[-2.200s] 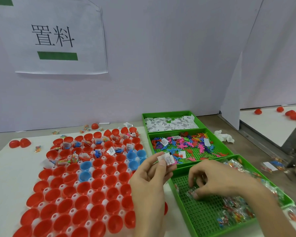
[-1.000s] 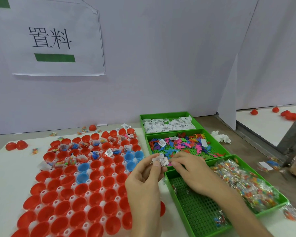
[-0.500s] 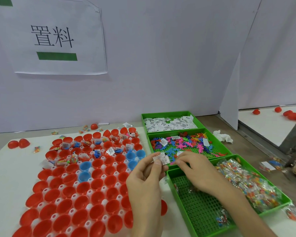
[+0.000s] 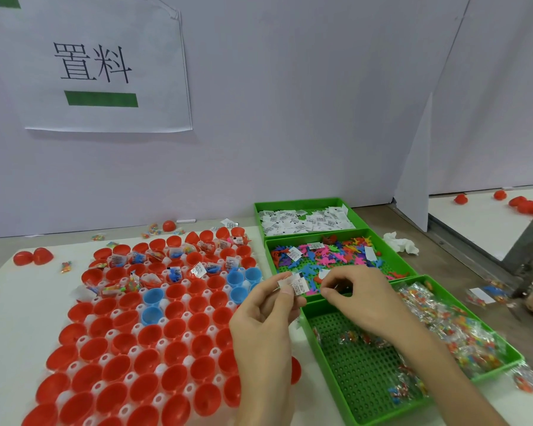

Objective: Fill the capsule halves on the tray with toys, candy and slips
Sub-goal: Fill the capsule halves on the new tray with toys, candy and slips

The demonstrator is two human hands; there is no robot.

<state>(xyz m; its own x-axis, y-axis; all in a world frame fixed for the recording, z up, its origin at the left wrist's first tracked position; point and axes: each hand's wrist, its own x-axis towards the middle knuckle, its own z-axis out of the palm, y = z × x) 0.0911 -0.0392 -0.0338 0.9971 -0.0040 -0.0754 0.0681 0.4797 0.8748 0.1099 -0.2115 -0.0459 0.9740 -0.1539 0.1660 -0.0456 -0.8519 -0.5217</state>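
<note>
Several slips (image 4: 293,285) are pinched in the left grip (image 4: 266,316), just left of the curled right grip (image 4: 360,299). Whether the latter holds anything cannot be told.

The left hand (image 4: 266,309) pinches small white paper slips (image 4: 293,282). The right hand (image 4: 359,295), fingers curled, hangs just beside it.

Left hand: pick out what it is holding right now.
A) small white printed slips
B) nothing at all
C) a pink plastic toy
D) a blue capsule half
A: the left hand pinches white printed slips between its thumb and fingertips, raised in front of the green trays.
</note>
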